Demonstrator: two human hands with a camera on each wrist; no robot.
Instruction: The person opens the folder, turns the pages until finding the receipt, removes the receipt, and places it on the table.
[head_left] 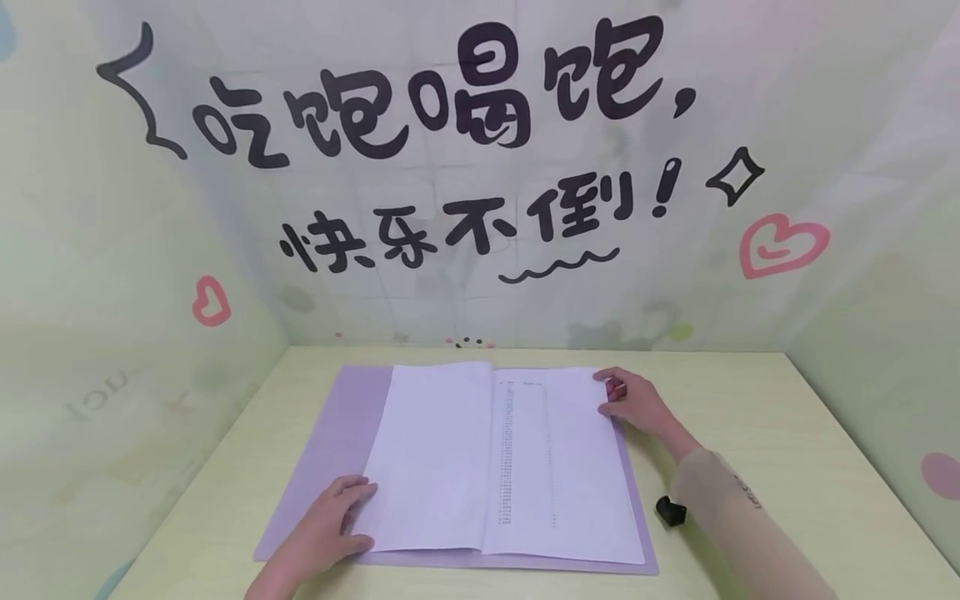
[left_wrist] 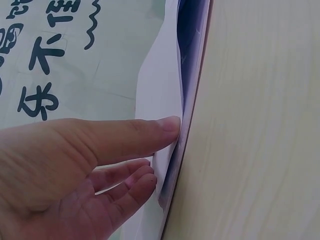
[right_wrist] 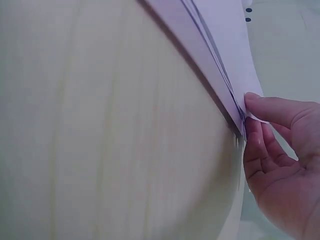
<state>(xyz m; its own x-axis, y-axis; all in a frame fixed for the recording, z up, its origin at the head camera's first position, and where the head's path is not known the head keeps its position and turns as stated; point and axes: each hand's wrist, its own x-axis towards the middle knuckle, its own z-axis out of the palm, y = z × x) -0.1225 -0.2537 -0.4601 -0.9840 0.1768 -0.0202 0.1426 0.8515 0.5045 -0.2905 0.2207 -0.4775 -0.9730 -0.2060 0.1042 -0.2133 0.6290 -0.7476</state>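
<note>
A light purple folder (head_left: 330, 442) lies spread open on the table, with white sheets inside. Its left page (head_left: 435, 458) is blank; the right page (head_left: 588, 467) carries narrow columns of small print. My right hand (head_left: 637, 406) pinches the right page near its upper outer corner, the thumb (right_wrist: 272, 108) over the sheet and fingers beneath. At the lower outer corner of the left page, my left hand (head_left: 322, 529) touches the paper with thumb (left_wrist: 135, 136) and fingers spread apart. The left wrist view shows the bottom edge of the sheet bowed up from the purple cover.
A small black object (head_left: 671, 511) sits on the pale wooden table (head_left: 795, 467), between the folder and my right sleeve (head_left: 738, 508). Printed cloth walls (head_left: 465, 308) with large black characters and pink hearts enclose the back and both sides.
</note>
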